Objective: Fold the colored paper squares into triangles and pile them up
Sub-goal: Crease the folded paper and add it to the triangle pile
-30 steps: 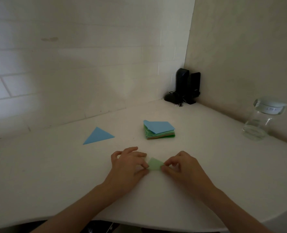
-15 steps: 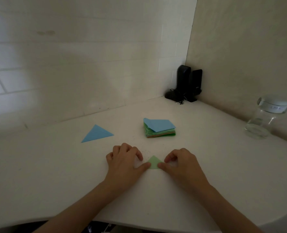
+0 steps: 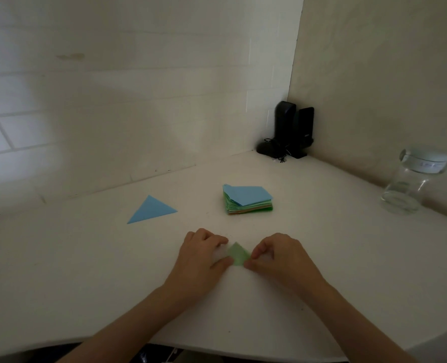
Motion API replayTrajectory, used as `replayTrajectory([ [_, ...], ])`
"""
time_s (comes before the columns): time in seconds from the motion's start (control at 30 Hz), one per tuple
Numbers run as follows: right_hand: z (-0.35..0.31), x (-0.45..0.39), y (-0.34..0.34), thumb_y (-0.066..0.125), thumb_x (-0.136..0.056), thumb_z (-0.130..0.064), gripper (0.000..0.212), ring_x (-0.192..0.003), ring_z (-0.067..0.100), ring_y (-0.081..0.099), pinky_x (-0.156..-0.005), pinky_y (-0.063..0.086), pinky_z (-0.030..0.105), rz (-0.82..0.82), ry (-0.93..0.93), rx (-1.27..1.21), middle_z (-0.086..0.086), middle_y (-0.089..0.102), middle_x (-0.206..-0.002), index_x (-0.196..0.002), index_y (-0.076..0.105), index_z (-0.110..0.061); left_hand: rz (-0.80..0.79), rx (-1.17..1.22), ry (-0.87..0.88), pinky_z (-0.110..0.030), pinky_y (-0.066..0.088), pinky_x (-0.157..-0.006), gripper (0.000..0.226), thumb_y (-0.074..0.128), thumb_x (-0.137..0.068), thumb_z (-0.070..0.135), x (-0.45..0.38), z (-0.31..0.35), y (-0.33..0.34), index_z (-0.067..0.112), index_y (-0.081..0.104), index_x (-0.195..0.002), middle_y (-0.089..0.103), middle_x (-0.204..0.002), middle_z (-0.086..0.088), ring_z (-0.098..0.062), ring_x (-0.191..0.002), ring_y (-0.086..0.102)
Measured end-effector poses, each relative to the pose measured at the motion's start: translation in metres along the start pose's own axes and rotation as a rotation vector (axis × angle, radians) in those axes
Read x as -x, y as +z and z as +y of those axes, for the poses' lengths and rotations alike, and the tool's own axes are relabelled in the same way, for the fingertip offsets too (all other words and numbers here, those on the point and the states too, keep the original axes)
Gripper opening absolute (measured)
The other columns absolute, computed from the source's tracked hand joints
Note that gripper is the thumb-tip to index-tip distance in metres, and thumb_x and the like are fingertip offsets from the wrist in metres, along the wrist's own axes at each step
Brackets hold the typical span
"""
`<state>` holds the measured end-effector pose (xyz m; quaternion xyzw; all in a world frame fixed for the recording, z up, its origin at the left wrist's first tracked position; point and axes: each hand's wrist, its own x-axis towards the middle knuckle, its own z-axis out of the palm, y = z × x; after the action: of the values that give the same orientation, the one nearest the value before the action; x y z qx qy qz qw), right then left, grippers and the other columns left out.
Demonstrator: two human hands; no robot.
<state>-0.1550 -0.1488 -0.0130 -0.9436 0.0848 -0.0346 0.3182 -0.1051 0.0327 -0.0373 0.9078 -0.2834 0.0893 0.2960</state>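
I see the green paper [image 3: 238, 254] on the counter [image 3: 86, 258], between both hands: left hand [image 3: 200, 254] and right hand [image 3: 277, 256], fingers curled, each pinch a corner.

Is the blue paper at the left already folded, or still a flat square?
Folded: the blue paper lies on the table as a triangle.

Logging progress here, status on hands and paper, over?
Left hand and right hand both pinching green paper, mid-fold on table. One blue triangle done. Nothing in the way.
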Motion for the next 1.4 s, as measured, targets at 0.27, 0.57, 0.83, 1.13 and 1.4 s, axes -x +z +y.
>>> replayTrajectory([
  [0.27,0.013,0.013,0.0,0.08,-0.068,-0.031,0.016,-0.062,0.0,0.055,-0.058,0.041,0.01,0.126,-0.094,-0.258,-0.01,0.064,-0.067,-0.069,0.065,-0.025,-0.12,0.031,-0.109,-0.028,0.035,-0.09,0.017,0.057,-0.088,0.045,-0.01,0.008,0.0,0.033,0.061,-0.099,0.049,-0.1,0.013,-0.012,-0.099,0.042],
  [0.57,0.011,-0.023,-0.012,0.08,-0.072,-0.029,0.021,-0.057,0.001,0.053,-0.055,0.039,0.007,0.262,-0.022,-0.27,-0.01,0.067,-0.069,-0.081,0.061,-0.023,0.03,0.264,-0.331,-0.021,0.036,-0.053,0.02,0.066,-0.086,0.026,-0.026,-0.039,-0.039,0.023,0.063,-0.067,0.055,-0.058,0.006,-0.006,-0.052,0.044],
  [0.83,-0.015,-0.089,0.004,0.068,-0.083,-0.038,0.036,-0.106,0.016,0.058,-0.092,0.045,0.04,0.377,-0.261,0.091,-0.001,0.064,-0.116,-0.113,0.066,-0.019,0.342,-0.012,-0.467,-0.028,0.04,-0.071,0.012,0.058,-0.09,0.024,-0.069,-0.127,-0.083,0.017,0.065,-0.084,0.069,-0.078,0.0,-0.023,-0.083,0.061],
  [1.13,-0.009,-0.105,0.019,0.051,-0.094,-0.039,0.024,-0.098,0.014,0.06,-0.083,0.031,0.035,0.396,-0.254,0.281,-0.008,0.067,-0.107,-0.11,0.066,-0.032,0.309,-0.186,-0.424,-0.04,0.043,-0.074,0.013,0.057,-0.09,0.016,-0.072,-0.156,-0.064,0.007,0.066,-0.087,0.056,-0.089,-0.015,-0.034,-0.085,0.055],
  [1.4,-0.014,-0.106,0.022,0.071,-0.078,-0.036,0.011,-0.08,0.015,0.061,-0.084,0.04,0.037,0.481,-0.165,0.092,-0.01,0.069,-0.08,-0.078,0.071,-0.025,0.296,-0.137,-0.295,-0.033,0.036,-0.069,0.007,0.058,-0.088,0.011,-0.08,-0.133,-0.044,0.008,0.063,-0.084,0.053,-0.082,-0.007,-0.028,-0.08,0.052],
])
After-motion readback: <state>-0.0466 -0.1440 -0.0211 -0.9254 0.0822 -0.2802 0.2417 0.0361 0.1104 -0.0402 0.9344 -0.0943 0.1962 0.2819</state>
